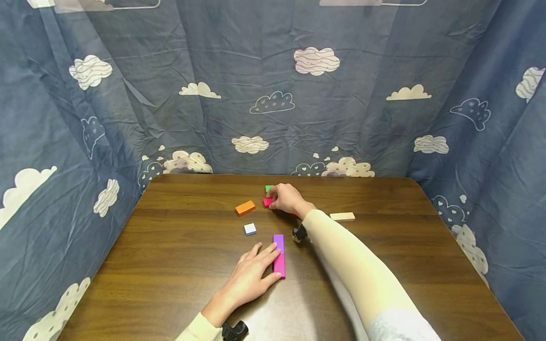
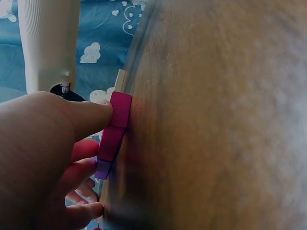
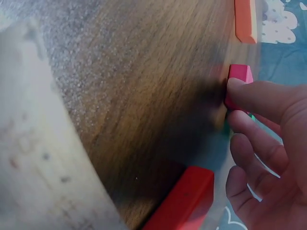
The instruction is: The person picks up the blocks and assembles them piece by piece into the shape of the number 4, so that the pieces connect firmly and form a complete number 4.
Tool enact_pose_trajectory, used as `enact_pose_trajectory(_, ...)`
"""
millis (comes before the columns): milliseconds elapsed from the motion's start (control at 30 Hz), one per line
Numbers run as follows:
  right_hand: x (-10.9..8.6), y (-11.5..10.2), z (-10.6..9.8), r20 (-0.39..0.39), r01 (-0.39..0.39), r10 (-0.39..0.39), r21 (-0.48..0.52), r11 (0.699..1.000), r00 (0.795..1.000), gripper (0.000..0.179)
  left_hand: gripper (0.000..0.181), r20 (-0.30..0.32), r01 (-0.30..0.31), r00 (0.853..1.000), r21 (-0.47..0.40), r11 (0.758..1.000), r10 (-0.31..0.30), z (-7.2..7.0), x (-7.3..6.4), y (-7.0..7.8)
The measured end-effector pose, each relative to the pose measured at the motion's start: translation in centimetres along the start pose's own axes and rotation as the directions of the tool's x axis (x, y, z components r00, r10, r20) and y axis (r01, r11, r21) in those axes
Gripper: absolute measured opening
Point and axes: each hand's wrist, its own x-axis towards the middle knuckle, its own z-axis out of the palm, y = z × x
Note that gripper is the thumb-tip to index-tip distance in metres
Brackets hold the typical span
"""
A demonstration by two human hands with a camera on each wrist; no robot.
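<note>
My right hand (image 1: 286,197) reaches to the far part of the table and pinches a small pinkish-red block (image 3: 240,73) between thumb and index finger; the other fingers curl loosely. A green block (image 1: 269,188) lies just beyond it, partly covered by that hand. Nearer, a purple block (image 1: 278,241) and a magenta block (image 1: 279,267) lie end to end in a line. My left hand (image 1: 249,275) rests along their left side with fingers extended. Its thumb touches the magenta block's near end, and fingertips lie on the purple block.
Left of the right hand is an orange block (image 1: 245,207), with a pale blue block (image 1: 250,229) nearer. A cream block (image 1: 342,216) lies right of the right forearm. Under the right wrist is a red block (image 3: 184,201). A cloud-patterned curtain (image 1: 274,130) hangs behind the wooden table (image 1: 179,267).
</note>
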Motion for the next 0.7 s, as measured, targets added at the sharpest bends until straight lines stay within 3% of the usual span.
enact_pose_trajectory(700, -0.88, -0.38, -0.86, -0.033, 0.044, -0.046, -0.064, 0.997, 0.998, 0.026, 0.058, 0.01, 0.009, 1.0, -0.008, 1.0, -0.009, -0.19, -0.11, 0.33)
